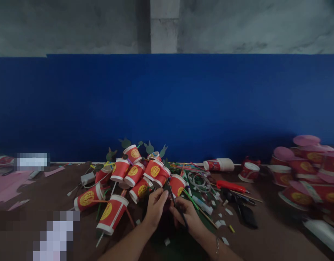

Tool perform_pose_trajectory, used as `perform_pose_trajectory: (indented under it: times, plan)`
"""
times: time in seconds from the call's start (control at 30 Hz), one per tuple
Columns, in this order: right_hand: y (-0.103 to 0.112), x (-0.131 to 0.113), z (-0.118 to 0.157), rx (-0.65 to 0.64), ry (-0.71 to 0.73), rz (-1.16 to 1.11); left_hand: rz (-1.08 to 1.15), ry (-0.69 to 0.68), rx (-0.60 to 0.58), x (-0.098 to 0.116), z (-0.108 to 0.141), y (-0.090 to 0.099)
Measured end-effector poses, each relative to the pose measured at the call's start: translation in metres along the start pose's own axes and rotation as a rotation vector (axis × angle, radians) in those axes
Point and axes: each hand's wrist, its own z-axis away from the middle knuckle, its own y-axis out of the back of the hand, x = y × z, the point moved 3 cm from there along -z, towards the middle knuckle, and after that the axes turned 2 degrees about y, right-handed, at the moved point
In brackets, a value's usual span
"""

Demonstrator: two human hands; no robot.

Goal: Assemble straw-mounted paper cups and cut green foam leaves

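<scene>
My right hand (189, 214) is closed around a pair of dark scissors (172, 195), blades pointing up and away from me. Close beside it, my left hand (157, 204) pinches something small and dark near the blades, too dim to name. Just beyond both hands lies a heap of red paper cups (155, 170) with white rims and yellow round prints. Straws poke out of some cups, and dark green paper cutouts (149, 148) stand up behind the heap. One cup (112, 214) lies tilted left of my left hand, with a white straw out of its lower end.
Right of my hands lie coiled clear tubing (199, 181), a red-handled tool (231, 186), a black tool (245, 212) and paper scraps. Pink-topped cups (305, 166) are piled at far right. Pink paper (9, 185) is at far left. A blue panel (167, 105) stands behind the table.
</scene>
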Motion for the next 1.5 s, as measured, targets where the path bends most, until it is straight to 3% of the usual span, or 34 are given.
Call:
perform_pose_trajectory:
  times: [0.27, 0.8, 1.2, 1.5]
  plan:
    - [-0.001, -0.002, 0.001, -0.028, -0.008, -0.010, -0.006, -0.014, -0.106, 0.001, -0.002, -0.001]
    - [-0.002, -0.001, -0.001, -0.020, -0.038, -0.003, -0.036, -0.048, -0.006, -0.007, -0.005, 0.004]
    - [-0.002, 0.000, 0.000, -0.057, -0.037, -0.004, -0.079, -0.054, -0.084, -0.007, -0.004, 0.002]
    - [-0.003, -0.002, 0.001, -0.020, -0.030, 0.031, -0.110, -0.068, -0.046, -0.005, -0.004, 0.003]
